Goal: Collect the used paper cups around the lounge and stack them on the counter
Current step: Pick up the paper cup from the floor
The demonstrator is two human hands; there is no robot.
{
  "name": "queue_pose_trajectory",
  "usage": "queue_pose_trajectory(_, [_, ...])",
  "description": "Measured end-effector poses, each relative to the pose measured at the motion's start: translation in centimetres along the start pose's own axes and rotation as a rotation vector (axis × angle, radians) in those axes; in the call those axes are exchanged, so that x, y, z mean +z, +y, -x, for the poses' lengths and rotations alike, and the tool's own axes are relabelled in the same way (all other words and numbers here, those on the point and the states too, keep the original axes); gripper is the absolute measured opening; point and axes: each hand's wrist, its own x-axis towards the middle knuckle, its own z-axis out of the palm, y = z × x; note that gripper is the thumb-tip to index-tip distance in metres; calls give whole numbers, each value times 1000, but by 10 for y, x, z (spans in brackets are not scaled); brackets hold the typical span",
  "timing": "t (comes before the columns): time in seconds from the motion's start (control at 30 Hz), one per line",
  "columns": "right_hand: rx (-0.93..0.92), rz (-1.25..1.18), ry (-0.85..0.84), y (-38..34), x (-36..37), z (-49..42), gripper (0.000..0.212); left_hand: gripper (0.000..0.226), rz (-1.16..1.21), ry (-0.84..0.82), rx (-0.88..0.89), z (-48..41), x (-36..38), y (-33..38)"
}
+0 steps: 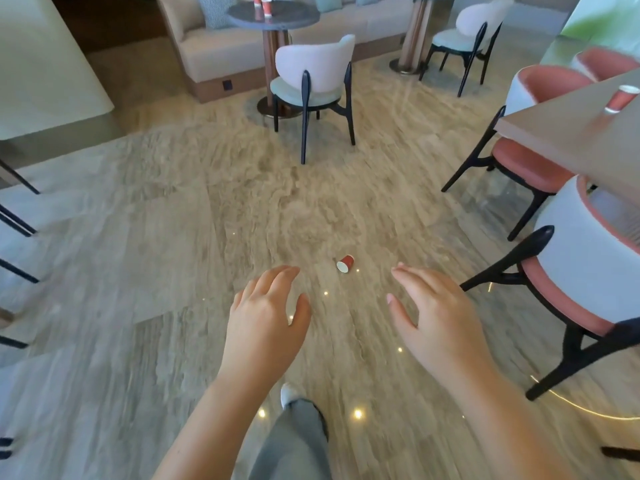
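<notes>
A red paper cup [345, 263] lies on its side on the marble floor, its white mouth turned toward me. My left hand [268, 315] hovers below and left of it, fingers relaxed and empty. My right hand [434, 315] hovers below and right of it, also relaxed and empty. Neither hand touches the cup. Another red cup [620, 98] stands on the wooden table [568, 140] at the right. Two more red cups [266, 6] stand on the round dark table [273, 17] at the back.
A white chair [313, 84] stands ahead by the round table, with a beige sofa [221, 46] behind. Pink and white chairs [585, 271] crowd the right side. Dark stool legs [17, 223] line the left edge. My leg and shoe [289, 393] show below.
</notes>
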Motion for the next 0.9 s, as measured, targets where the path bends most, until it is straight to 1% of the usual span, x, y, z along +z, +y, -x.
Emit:
queue_pose_trajectory(0.27, [-61, 21, -17, -4, 63, -169, 29, 37, 53, 12, -47, -164, 14, -37])
queue_pose_trajectory(0.43, [-73, 19, -4, 16, 94, -251, 30, 37, 48, -3, -20, -255, 28, -44])
queue_pose_trajectory(0.7, [-63, 31, -87, 102, 141, -342, 29, 38, 18, -92, -69, -354, 94, -44])
queue_pose_trajectory(0.8, [-69, 10, -145, 142, 159, -381, 29, 37, -3, -95, -111, -391, 125, -35])
queue_pose_trajectory(0.9, [-79, -6, -244, 182, 181, -419, 29, 37, -4, -87, -170, -425, 157, -26])
